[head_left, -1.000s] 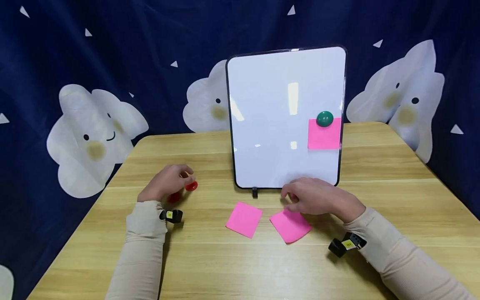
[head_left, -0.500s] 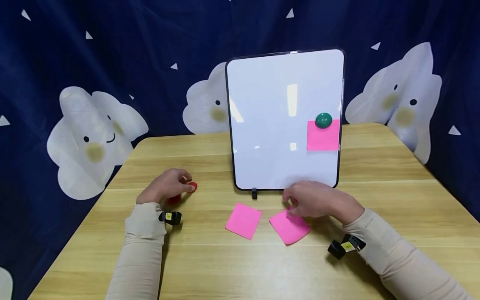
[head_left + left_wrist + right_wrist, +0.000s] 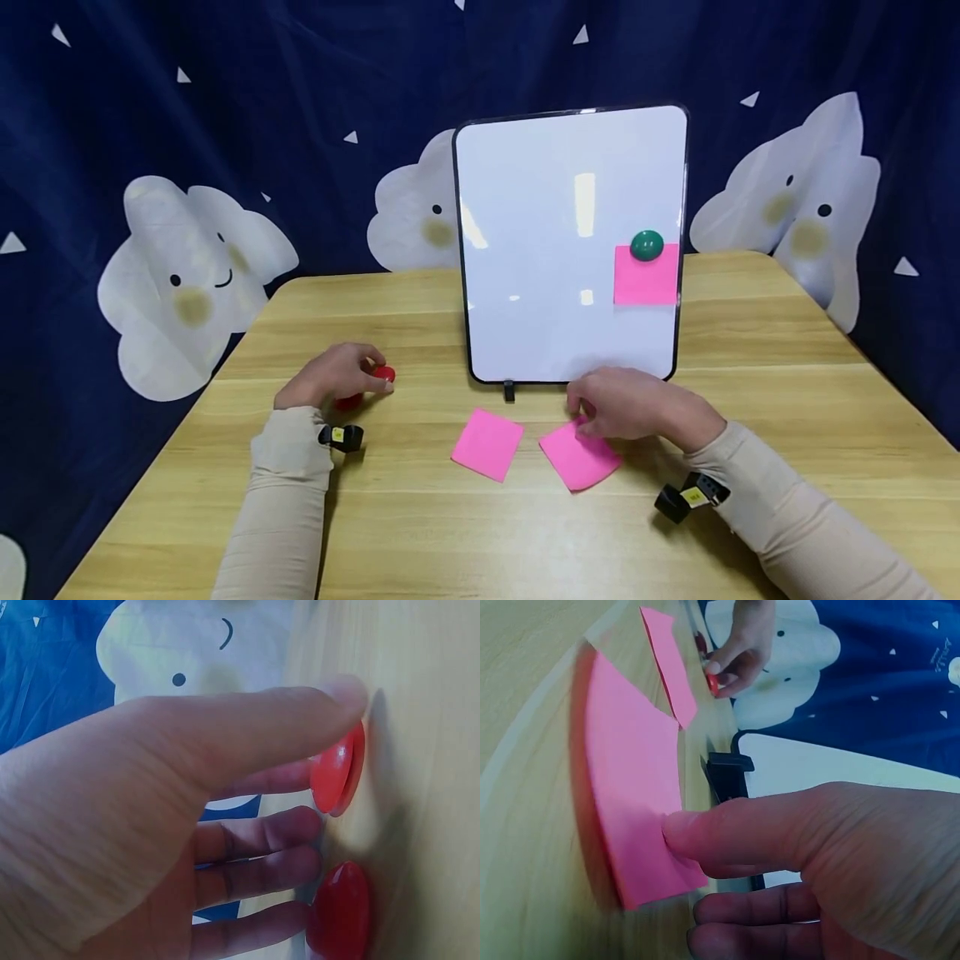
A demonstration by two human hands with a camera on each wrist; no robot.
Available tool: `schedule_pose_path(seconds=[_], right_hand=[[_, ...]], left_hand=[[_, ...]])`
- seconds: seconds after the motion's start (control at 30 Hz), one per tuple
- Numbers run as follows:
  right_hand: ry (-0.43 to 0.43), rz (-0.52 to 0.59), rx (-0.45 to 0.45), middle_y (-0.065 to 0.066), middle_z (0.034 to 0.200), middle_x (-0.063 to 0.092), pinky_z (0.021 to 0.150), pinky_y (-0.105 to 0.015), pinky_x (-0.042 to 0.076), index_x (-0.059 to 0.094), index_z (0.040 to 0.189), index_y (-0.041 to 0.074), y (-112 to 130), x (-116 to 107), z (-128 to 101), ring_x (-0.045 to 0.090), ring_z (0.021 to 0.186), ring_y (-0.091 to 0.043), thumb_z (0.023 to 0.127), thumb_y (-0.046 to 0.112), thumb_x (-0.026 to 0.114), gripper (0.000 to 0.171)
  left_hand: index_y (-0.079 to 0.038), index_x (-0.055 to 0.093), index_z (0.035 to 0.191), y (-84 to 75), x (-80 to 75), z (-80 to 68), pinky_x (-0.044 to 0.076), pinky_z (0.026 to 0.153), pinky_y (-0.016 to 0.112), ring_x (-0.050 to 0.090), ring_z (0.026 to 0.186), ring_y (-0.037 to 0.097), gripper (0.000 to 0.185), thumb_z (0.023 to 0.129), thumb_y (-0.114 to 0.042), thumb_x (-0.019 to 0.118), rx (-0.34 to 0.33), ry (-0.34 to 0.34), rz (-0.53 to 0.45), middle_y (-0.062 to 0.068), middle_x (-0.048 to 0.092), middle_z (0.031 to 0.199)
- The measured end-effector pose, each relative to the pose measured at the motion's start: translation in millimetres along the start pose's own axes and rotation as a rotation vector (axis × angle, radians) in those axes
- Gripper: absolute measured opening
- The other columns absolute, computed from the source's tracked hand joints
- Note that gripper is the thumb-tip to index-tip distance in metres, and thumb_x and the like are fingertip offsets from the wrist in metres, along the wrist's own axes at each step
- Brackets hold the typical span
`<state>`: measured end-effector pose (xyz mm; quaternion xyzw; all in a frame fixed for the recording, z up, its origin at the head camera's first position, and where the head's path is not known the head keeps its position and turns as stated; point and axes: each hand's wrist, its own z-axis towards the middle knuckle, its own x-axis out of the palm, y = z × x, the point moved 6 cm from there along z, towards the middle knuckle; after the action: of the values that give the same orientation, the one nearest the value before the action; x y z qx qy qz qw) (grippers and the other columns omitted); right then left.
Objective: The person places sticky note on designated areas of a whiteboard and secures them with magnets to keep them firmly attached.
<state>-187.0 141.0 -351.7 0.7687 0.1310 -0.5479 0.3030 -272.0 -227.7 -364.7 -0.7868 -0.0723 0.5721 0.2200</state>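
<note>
On the table's left side my left hand (image 3: 335,373) pinches a round red magnet (image 3: 330,776) between thumb and index finger, low over the wood. A second red magnet (image 3: 341,915) lies by the little finger, partly covered by the hand in the head view. In front of the whiteboard, my right hand (image 3: 633,404) pinches the far edge of a pink sticky note (image 3: 634,772), thumb on top and index finger mostly hidden behind. The note's near part bends slightly above the table. Another pink sticky note (image 3: 487,444) lies flat to its left.
The whiteboard (image 3: 540,292) stands upright at the back. A green magnet (image 3: 647,246) holds a third pink sticky note (image 3: 645,285) at its right side. A small black foot (image 3: 509,391) juts out under the board. Behind hangs a dark blue cloud-patterned curtain (image 3: 315,75).
The left thumb and index finger have come together on the red magnet, which has tipped a little. The right thumb and index finger have drawn in on the sticky note's edge.
</note>
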Motion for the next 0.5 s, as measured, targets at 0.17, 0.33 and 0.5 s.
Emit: schedule_pose_path(seconds=[0.17,0.33,0.5], right_hand=[[-0.014,-0.012,-0.014,0.009,0.078,0.055,0.068,-0.03,0.045,0.069,0.096,0.019,-1.0,0.7,0.5,0.05,0.075,-0.012,0.087,0.018,0.079,0.013],[-0.049,-0.04,-0.04,0.01,0.082,0.058,0.071,-0.03,0.047,0.071,0.097,0.017,-0.4,0.6,0.5,0.051,0.076,-0.011,0.089,0.015,0.076,0.009],[-0.023,0.001,0.012,0.01,0.081,0.057,0.07,-0.031,0.046,0.071,0.098,0.019,-2.1,1.5,1.0,0.051,0.077,-0.012,0.089,0.024,0.078,0.012]], left_hand=[[-0.009,0.066,0.121,-0.3,0.4,1.4,0.051,0.081,0.042,0.061,0.095,0.026,0.046,0.085,-0.035,0.08,0.01,0.01,0.013,0.014,0.066,0.114],[-0.01,0.067,0.118,-1.6,-0.4,1.4,0.051,0.08,0.041,0.061,0.093,0.025,0.041,0.086,-0.033,0.079,0.015,0.0,0.022,0.012,0.066,0.112],[-0.01,0.067,0.113,-2.2,-0.2,0.6,0.05,0.078,0.04,0.06,0.091,0.025,0.036,0.087,-0.033,0.078,0.011,-0.002,0.03,0.011,0.066,0.11]])
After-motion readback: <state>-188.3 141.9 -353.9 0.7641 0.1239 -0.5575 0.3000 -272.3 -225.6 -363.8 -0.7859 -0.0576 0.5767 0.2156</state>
